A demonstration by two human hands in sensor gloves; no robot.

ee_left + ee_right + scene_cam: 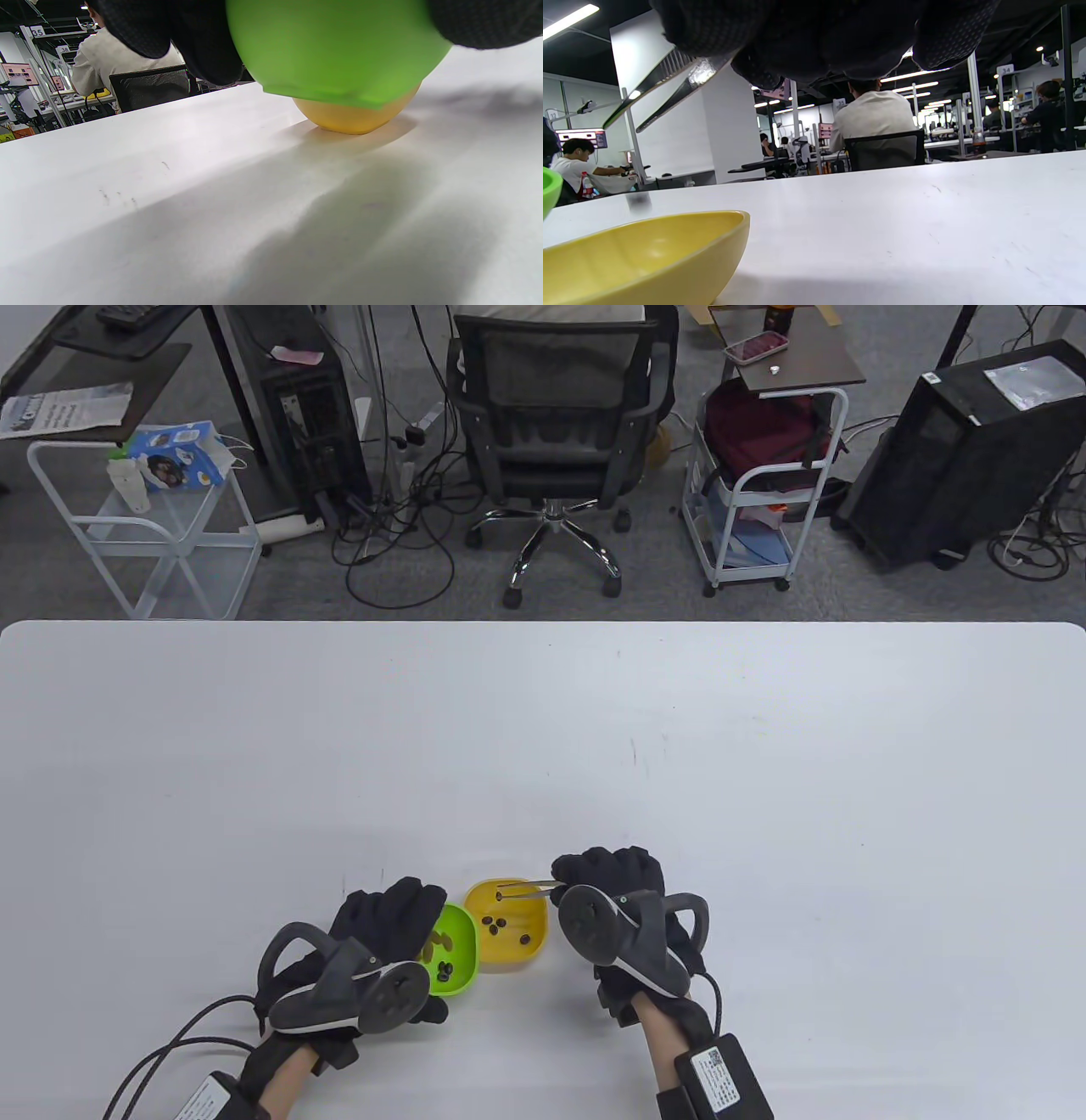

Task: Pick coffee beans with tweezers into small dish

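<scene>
A yellow dish (509,929) sits near the table's front edge and holds several coffee beans (495,926). A green dish (450,959) beside it on the left also holds several beans. My left hand (382,929) holds the green dish from its left side and lifts it off the table in the left wrist view (335,51). My right hand (607,891) grips metal tweezers (530,888) whose tips hang over the yellow dish's far part. In the right wrist view the tweezers (657,91) stand slightly apart with nothing between the tips, above the yellow dish (645,258).
The white table (543,746) stretches wide beyond the dishes. Behind it stand an office chair (556,432), two white carts (144,526) and computer towers on the floor.
</scene>
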